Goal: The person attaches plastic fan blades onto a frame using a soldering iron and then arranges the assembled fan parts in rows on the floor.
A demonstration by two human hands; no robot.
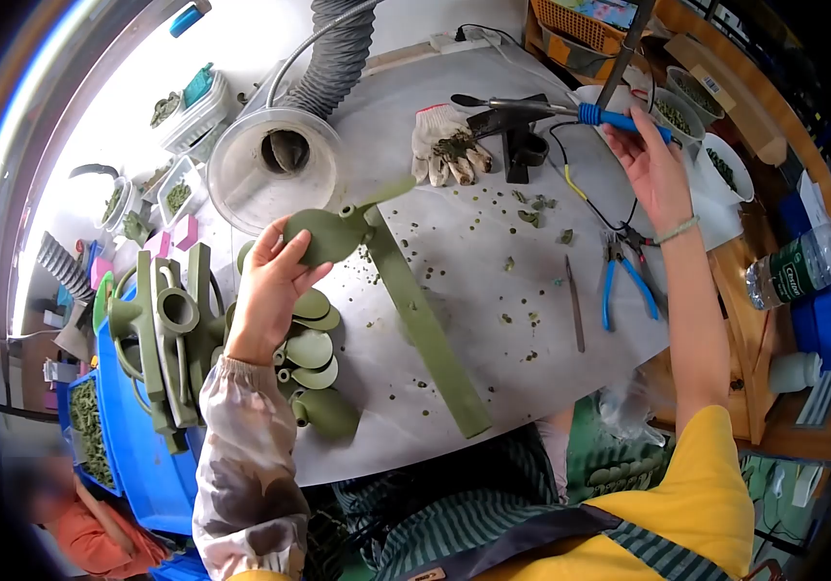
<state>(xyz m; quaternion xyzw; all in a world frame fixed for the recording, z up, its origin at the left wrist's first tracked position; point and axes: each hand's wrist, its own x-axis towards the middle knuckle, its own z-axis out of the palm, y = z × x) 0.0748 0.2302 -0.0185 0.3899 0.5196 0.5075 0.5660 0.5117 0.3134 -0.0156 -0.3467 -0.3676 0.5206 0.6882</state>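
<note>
My left hand (275, 281) pinches a green round disc-shaped part (323, 237) by its edge. That part meets the upper end of a long green bar (425, 324), which slants down to the right across the table. My right hand (649, 160) is closed around the blue handle of a tool (609, 118) at the stand on the upper right. More green discs and cup-like pieces (311, 349) lie just below my left hand. A stained white glove (447, 145) rests left of the black stand (524, 150).
A clear funnel (231, 184) on a grey hose stands at upper left. Green frames (168, 329) lie over a blue bin (159, 484). Blue-handled pliers (611, 281) and a thin rod (575, 305) are at right. A bottle (798, 266) and a person in orange (96, 528) flank the table.
</note>
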